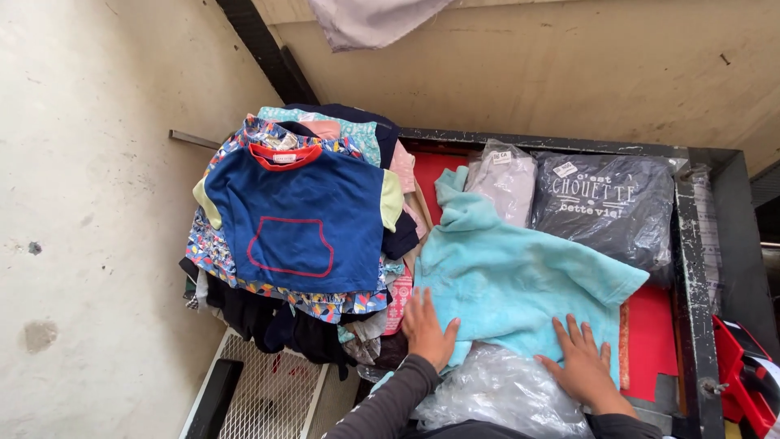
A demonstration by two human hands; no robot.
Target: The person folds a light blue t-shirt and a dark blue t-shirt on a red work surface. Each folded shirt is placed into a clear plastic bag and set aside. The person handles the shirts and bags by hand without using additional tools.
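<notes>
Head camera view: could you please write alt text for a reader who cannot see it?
Both hands, the left hand and the right hand, lie flat on a light blue fleece top spread over a red surface. A pile of clothes topped by a blue shirt stands to the left; bagged garments lie behind.

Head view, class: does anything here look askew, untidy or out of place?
Yes. The clothes pile at left, topped by a blue shirt, overhangs its support, with garments dangling over a white wire rack. The turquoise fleece top under both hands lies crooked and rumpled across the red surface.
</notes>
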